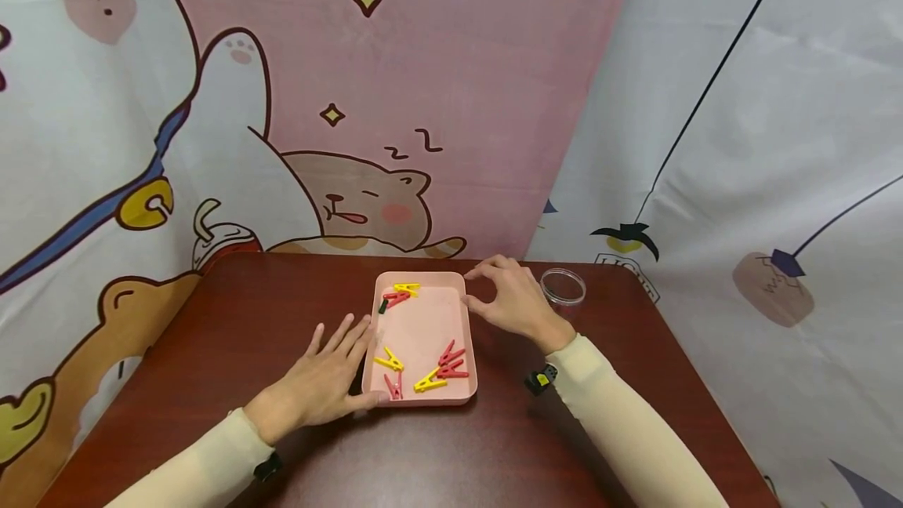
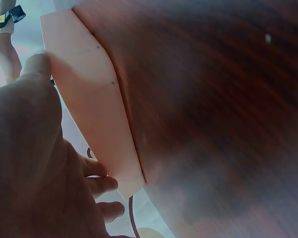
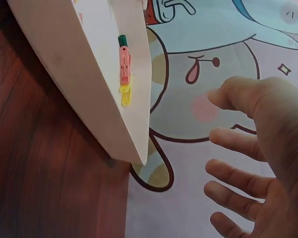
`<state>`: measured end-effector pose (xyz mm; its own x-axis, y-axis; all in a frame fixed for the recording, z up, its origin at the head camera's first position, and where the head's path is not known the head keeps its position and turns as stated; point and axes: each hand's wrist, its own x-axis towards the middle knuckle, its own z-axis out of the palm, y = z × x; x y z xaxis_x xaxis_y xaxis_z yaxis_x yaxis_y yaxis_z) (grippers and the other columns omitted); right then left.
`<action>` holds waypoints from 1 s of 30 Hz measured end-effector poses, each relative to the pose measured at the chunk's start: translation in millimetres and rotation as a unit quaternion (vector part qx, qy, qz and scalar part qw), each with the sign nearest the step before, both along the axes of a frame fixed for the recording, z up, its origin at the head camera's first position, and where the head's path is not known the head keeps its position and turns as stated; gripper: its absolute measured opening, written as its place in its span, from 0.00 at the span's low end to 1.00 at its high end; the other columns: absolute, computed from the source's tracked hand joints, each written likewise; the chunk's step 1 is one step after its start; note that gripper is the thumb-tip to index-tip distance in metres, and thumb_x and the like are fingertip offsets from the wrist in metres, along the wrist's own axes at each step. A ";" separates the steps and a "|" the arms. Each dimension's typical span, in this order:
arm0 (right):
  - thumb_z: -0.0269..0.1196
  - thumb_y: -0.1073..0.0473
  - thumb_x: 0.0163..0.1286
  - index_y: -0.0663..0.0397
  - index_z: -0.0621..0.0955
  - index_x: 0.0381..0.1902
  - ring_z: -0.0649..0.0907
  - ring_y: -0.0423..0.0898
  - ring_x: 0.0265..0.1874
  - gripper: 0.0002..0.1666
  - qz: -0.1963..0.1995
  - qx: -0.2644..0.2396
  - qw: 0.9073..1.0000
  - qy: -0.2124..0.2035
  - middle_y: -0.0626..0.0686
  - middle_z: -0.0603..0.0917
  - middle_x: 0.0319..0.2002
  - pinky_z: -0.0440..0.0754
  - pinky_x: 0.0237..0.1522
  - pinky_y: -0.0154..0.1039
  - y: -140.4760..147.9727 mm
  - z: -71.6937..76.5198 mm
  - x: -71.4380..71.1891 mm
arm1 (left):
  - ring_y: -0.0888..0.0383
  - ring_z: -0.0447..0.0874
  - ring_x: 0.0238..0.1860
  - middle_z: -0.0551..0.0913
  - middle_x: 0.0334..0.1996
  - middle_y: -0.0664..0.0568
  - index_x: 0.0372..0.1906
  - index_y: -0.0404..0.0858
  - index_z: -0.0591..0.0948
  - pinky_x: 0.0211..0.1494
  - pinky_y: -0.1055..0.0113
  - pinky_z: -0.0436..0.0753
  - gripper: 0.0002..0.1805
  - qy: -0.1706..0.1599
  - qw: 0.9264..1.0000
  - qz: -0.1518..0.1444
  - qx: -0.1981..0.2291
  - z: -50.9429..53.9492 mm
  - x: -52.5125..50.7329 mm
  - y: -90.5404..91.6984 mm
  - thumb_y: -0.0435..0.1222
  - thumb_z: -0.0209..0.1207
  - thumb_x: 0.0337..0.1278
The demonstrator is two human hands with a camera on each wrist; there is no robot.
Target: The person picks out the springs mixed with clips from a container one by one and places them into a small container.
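A pink rectangular tray (image 1: 419, 332) stands on the table with several small plastic clothespins in it. At its far left corner lie a yellow clothespin (image 1: 407, 288), a red clothespin (image 1: 397, 299) and a dark green piece (image 1: 383, 306), partly hidden. Nearer its front are a yellow clothespin (image 1: 390, 361), a pinkish-red clothespin (image 1: 393, 387), another yellow clothespin (image 1: 430, 382) and red clothespins (image 1: 452, 371). My left hand (image 1: 320, 377), fingers spread, rests against the tray's left side, thumb at the front corner. Beside the far right edge, my right hand (image 1: 517, 300) hovers with fingers loosely bent, holding nothing.
A clear round container (image 1: 563, 288) stands on the table right of my right hand. The dark red-brown wooden table (image 1: 437, 453) extends around the tray. Behind its far edge hangs a cartoon-printed cloth (image 1: 458, 100).
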<state>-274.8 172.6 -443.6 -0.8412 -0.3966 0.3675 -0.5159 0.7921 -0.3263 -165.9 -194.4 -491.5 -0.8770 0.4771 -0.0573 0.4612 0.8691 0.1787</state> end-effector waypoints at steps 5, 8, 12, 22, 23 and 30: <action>0.81 0.39 0.73 0.41 0.95 0.62 0.87 0.58 0.70 0.26 0.005 0.012 1.000 -0.017 0.53 0.91 0.64 0.84 0.74 0.67 -11.3 -1.0 -2.3 | 0.31 0.51 0.97 0.54 0.97 0.38 0.96 0.34 0.57 0.93 0.18 0.53 0.66 -0.002 1.000 -0.001 -0.001 2.2 -0.1 0.4 0.76 0.62 0.75; 0.81 0.39 0.72 0.42 0.94 0.63 0.87 0.58 0.70 0.27 0.009 0.013 1.000 -0.026 0.53 0.91 0.64 0.83 0.75 0.66 -17.6 -3.0 -4.6 | 0.30 0.51 0.97 0.54 0.97 0.38 0.96 0.34 0.56 0.92 0.18 0.53 0.67 0.000 1.000 -0.001 0.002 3.1 -0.3 0.7 0.77 0.61 0.75; 0.81 0.39 0.73 0.43 0.94 0.64 0.87 0.58 0.71 0.27 0.017 0.012 0.999 -0.033 0.54 0.91 0.66 0.83 0.74 0.65 -26.0 -4.3 -7.5 | 0.31 0.51 0.97 0.54 0.97 0.38 0.96 0.35 0.56 0.93 0.18 0.54 0.67 0.002 1.000 0.000 0.000 3.7 -0.9 1.1 0.77 0.60 0.75; 0.80 0.37 0.74 0.45 0.93 0.67 0.86 0.60 0.73 0.31 0.040 0.039 0.997 -0.054 0.54 0.89 0.70 0.83 0.76 0.65 -44.2 -8.9 -17.3 | 0.31 0.52 0.97 0.54 0.97 0.38 0.96 0.34 0.55 0.92 0.18 0.54 0.66 0.002 1.000 0.000 0.001 3.4 -0.3 1.0 0.76 0.62 0.75; 0.79 0.37 0.74 0.45 0.93 0.68 0.86 0.60 0.73 0.32 0.043 0.042 0.997 -0.056 0.55 0.89 0.70 0.83 0.76 0.65 -45.9 -9.2 -18.1 | 0.31 0.52 0.97 0.54 0.97 0.38 0.96 0.34 0.55 0.92 0.18 0.54 0.66 0.002 1.000 -0.001 0.001 3.4 -0.2 1.0 0.75 0.62 0.76; 0.79 0.38 0.75 0.45 0.92 0.70 0.84 0.60 0.76 0.32 0.051 0.046 0.994 -0.090 0.55 0.87 0.73 0.80 0.82 0.66 -58.4 -11.0 -20.3 | 0.30 0.53 0.97 0.56 0.97 0.37 0.96 0.34 0.56 0.91 0.18 0.56 0.65 0.007 1.000 -0.002 0.001 3.4 1.0 1.3 0.75 0.62 0.76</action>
<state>-295.0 114.1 -454.6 -0.8439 -0.5077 0.1734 -0.5346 0.7694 -0.3495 -164.9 -193.2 -488.2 -0.8762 0.4799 -0.0437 0.4664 0.8674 0.1736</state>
